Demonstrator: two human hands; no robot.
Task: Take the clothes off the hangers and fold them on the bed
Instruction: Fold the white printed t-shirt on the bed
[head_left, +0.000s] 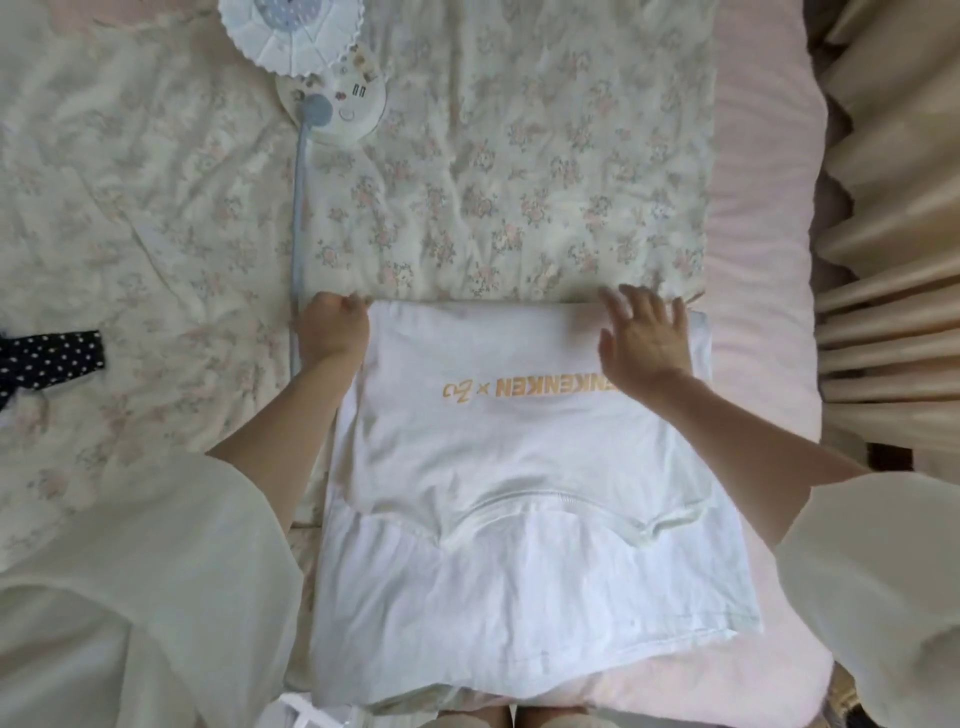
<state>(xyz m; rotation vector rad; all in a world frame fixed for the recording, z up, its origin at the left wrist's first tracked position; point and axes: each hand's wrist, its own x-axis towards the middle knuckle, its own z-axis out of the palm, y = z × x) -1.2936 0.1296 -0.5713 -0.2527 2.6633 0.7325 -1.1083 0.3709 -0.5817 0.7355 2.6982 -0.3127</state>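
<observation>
**Squaring the far fold of the white T-shirt**

I had the white T-shirt (519, 467) lying flat on the bed (753, 260), near its right side, already off its hanger, with the orange lettering upside down to me and the far edge doubled over. My left hand (335, 327) sat at the far-left corner, fingers (356, 304) curled together and pinching the cloth there. My right hand (647, 338) lay on the far-right part of the fold, fingers spread apart and flat, pressing rather than gripping.

To my eye the step was setting that far fold. Done well, I judged it wanted the left corner held taut while the right palm swept outward to chase the wrinkles, keeping both corners level so the edge ran straight. The near hem was still rumpled and would likely need smoothing before the next fold.

At far left a dark polka-dot garment (47, 358) lay on the floral quilt (156, 208), well apart from the shirt. A white fan (291, 31) with a round base and a pale blue cord (298, 218) rested further up the quilt, the cord running down to just beside my left hand. The pink sheet showed along the right, and beige curtains (883, 260) hung past the bed's edge.
</observation>
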